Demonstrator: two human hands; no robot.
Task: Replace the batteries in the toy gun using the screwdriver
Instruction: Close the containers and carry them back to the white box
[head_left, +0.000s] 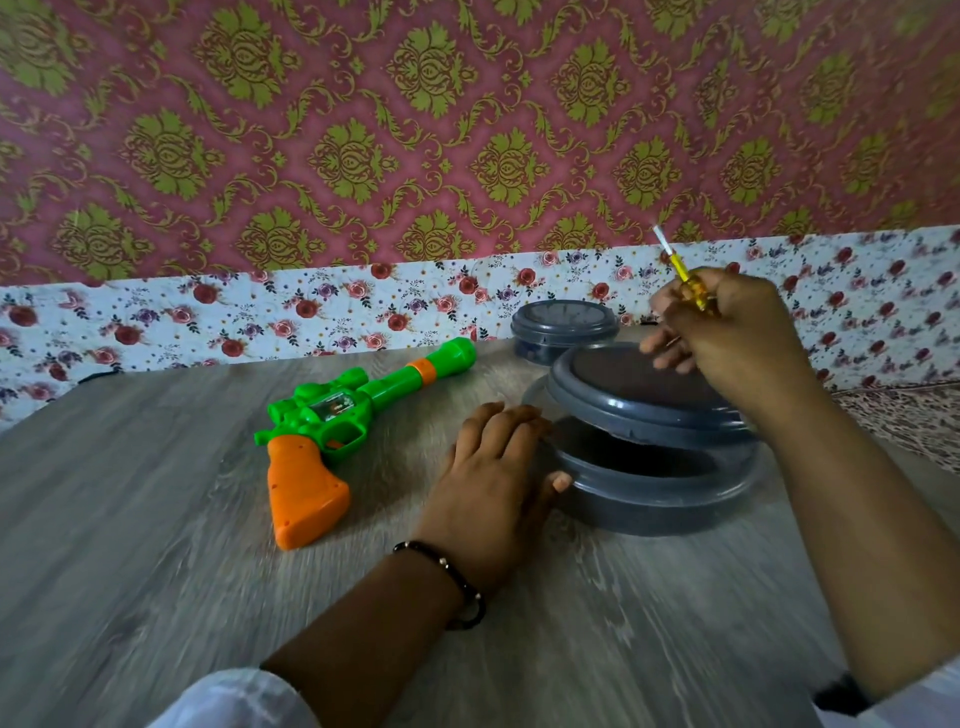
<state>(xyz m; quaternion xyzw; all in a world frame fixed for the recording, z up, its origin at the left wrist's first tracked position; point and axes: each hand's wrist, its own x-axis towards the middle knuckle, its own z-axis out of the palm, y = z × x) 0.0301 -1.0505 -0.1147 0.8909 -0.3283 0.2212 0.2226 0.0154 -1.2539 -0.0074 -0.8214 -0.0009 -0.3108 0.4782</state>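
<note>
The toy gun (340, 421) lies on its side on the bench (156, 545), left of centre, orange grip toward the person and green barrel angled away to the right; no hand touches it, and its battery cover cannot be made out from this view. The screwdriver (688, 278), yellow-handled with a pale shaft pointing up and away, is grasped in the right hand (727, 338), whose fingers curl round the handle above the tilted grey lid (639, 395). That lid sits askew on the round grey container (654, 493), raised at one side. The left hand (498, 467) rests flat with relaxed fingers against the container rim, thumb on its edge, gripping nothing. A second lidded grey container (563, 325) stands behind, near the floral wall border. Risks, as judged: the loose lid may slide off or tip if the right wrist brushes it on the way to the gun; the screwdriver, held high near its end, may slip when turned toward the screw; the gun, unsecured on a smooth bench, may rotate under tip pressure unless the left hand steadies it. No brand, label or legible writing is visible on any item.
</note>
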